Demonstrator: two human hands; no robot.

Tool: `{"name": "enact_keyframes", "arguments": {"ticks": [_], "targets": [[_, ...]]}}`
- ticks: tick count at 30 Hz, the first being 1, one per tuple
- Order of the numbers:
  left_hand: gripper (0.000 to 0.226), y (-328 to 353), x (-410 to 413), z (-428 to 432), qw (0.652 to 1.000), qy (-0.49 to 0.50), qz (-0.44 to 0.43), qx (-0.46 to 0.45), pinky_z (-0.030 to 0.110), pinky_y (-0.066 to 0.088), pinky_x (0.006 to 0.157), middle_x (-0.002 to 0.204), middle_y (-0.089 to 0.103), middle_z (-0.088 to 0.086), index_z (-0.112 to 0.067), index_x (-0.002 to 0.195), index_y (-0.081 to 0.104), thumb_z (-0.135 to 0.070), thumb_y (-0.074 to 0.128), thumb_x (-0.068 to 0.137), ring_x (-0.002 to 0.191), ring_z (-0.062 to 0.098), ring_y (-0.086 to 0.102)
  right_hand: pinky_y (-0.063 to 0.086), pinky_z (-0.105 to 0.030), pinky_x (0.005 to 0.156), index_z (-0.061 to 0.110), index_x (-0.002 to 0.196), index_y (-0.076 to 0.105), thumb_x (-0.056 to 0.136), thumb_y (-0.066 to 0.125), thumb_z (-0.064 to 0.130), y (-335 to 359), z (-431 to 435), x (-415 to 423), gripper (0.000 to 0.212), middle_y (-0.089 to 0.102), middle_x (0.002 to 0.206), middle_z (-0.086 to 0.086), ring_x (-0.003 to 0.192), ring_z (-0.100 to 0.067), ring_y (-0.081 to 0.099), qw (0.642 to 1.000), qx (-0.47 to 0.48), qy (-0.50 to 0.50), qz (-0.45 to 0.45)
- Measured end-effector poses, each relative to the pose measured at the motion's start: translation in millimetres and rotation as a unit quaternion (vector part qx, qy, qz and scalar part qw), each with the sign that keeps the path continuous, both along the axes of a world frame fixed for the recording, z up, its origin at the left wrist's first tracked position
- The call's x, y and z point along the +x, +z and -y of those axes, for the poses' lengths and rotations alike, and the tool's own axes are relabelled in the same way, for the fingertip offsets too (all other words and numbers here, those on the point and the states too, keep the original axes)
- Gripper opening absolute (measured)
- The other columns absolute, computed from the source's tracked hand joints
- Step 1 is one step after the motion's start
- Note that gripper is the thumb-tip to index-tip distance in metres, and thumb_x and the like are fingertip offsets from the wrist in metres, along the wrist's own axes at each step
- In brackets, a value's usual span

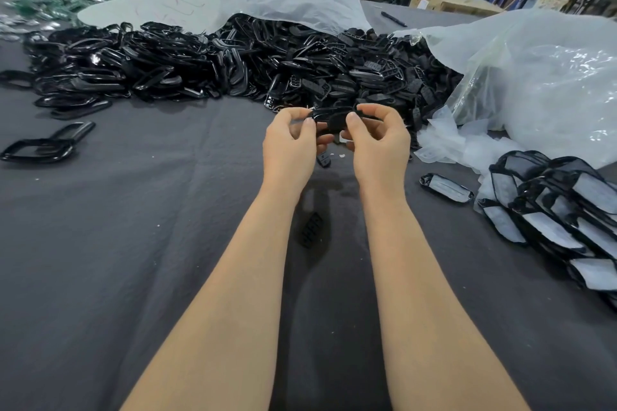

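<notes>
Left hand (289, 143) and right hand (379, 140) pinch one black plastic part (330, 120), possibly two pieces, above grey cloth (150, 227); black parts heap (217, 67) behind.

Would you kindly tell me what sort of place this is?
Probably a small assembly or packing workshop: a heap of identical black plastic parts lies on the cloth-covered table, wrapped pieces are stacked at right, cardboard boxes stand behind, and the left hand and right hand hold one black part.
</notes>
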State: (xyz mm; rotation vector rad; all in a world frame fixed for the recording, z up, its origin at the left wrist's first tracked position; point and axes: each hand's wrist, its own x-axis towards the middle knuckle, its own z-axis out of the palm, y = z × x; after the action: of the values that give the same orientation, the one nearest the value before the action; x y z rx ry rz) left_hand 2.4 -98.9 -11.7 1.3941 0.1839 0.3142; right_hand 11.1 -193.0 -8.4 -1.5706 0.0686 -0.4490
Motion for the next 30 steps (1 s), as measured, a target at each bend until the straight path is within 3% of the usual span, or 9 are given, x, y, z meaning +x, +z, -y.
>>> {"name": "enact_keyframes", "arguments": {"ticks": [6, 11, 15, 17, 20, 24, 27, 30], "targets": [[0.017, -1, 0, 0, 1.0, -0.011, 0.005, 0.012, 0.02, 0.056, 0.069, 0.081, 0.071, -0.001, -0.026, 0.093, 0.054, -0.01, 0.05, 0.098, 0.073, 0.01, 0.072, 0.055, -0.045, 0.082, 0.017, 0.084, 0.061, 0.087, 0.066, 0.01, -2, -3, -1, 0.009, 0.063, 0.081, 0.004, 0.084, -0.025, 0.067, 0.998, -0.055, -0.018, 0.02], [0.011, 0, -1, -2, 0.999, -0.027, 0.017, 0.024, 0.016, 0.054, 0.064, 0.084, 0.07, 0.0, -0.017, 0.099, 0.054, -0.008, 0.058, 0.095, 0.066, 0.004, 0.069, 0.048, -0.024, 0.075, 0.015, 0.088, 0.062, 0.086, 0.067, 0.014, -5, -1, 1, 0.005, 0.061, 0.081, 0.003, 0.076, -0.011, 0.058, 0.991, -0.123, -0.042, 0.044], [0.013, 1, -2, -2, 0.999, -0.036, 0.021, 0.019, 0.013, 0.052, 0.061, 0.079, 0.067, -0.002, -0.018, 0.096, 0.055, -0.005, 0.058, 0.094, 0.062, 0.001, 0.067, 0.048, -0.018, 0.074, 0.018, 0.103, 0.057, 0.088, 0.066, 0.022, -8, 3, 5, 0.018, 0.062, 0.089, 0.0, 0.077, -0.007, 0.059, 0.996, -0.082, -0.015, -0.024], [0.016, 0, -1, -3, 0.999, -0.038, 0.018, 0.022, 0.015, 0.054, 0.063, 0.073, 0.067, -0.005, -0.021, 0.093, 0.055, -0.006, 0.058, 0.094, 0.063, 0.002, 0.067, 0.054, -0.022, 0.07, 0.011, 0.108, 0.059, 0.09, 0.065, 0.02, -8, 6, 8, 0.021, 0.065, 0.088, -0.002, 0.07, -0.007, 0.064, 0.997, -0.031, 0.021, -0.063], [0.018, -2, -1, -2, 0.999, -0.033, 0.012, 0.04, 0.021, 0.057, 0.069, 0.065, 0.069, -0.007, -0.025, 0.092, 0.055, -0.007, 0.059, 0.094, 0.066, 0.005, 0.069, 0.052, -0.017, 0.058, 0.005, 0.103, 0.061, 0.09, 0.064, 0.018, -8, 9, 10, 0.019, 0.065, 0.08, -0.001, 0.054, 0.002, 0.062, 0.996, -0.03, 0.029, -0.073], [0.021, -4, -1, -1, 0.995, -0.023, -0.007, 0.099, 0.033, 0.059, 0.073, 0.08, 0.073, 0.004, -0.03, 0.088, 0.052, -0.011, 0.057, 0.095, 0.072, 0.016, 0.072, 0.056, -0.024, 0.062, 0.011, 0.091, 0.058, 0.089, 0.065, 0.02, -9, 8, 8, 0.012, 0.065, 0.08, -0.002, 0.063, -0.009, 0.065, 0.995, -0.078, 0.012, -0.067], [0.019, -4, -2, -2, 0.99, -0.012, -0.009, 0.14, 0.026, 0.058, 0.069, 0.082, 0.072, 0.004, -0.03, 0.09, 0.051, -0.012, 0.056, 0.096, 0.067, 0.008, 0.071, 0.055, -0.024, 0.062, 0.012, 0.091, 0.055, 0.089, 0.065, 0.02, -10, 6, 8, 0.013, 0.064, 0.078, -0.005, 0.053, -0.002, 0.062, 0.991, -0.12, 0.005, -0.059], [0.014, -4, -3, -1, 0.985, 0.012, -0.004, 0.172, 0.015, 0.053, 0.058, 0.077, 0.07, 0.0, -0.029, 0.096, 0.053, -0.016, 0.058, 0.095, 0.06, 0.001, 0.067, 0.056, -0.031, 0.066, 0.016, 0.091, 0.05, 0.088, 0.065, 0.015, -10, 4, 6, 0.016, 0.063, 0.074, -0.004, 0.049, 0.0, 0.061, 0.995, -0.092, 0.008, -0.048]]}}
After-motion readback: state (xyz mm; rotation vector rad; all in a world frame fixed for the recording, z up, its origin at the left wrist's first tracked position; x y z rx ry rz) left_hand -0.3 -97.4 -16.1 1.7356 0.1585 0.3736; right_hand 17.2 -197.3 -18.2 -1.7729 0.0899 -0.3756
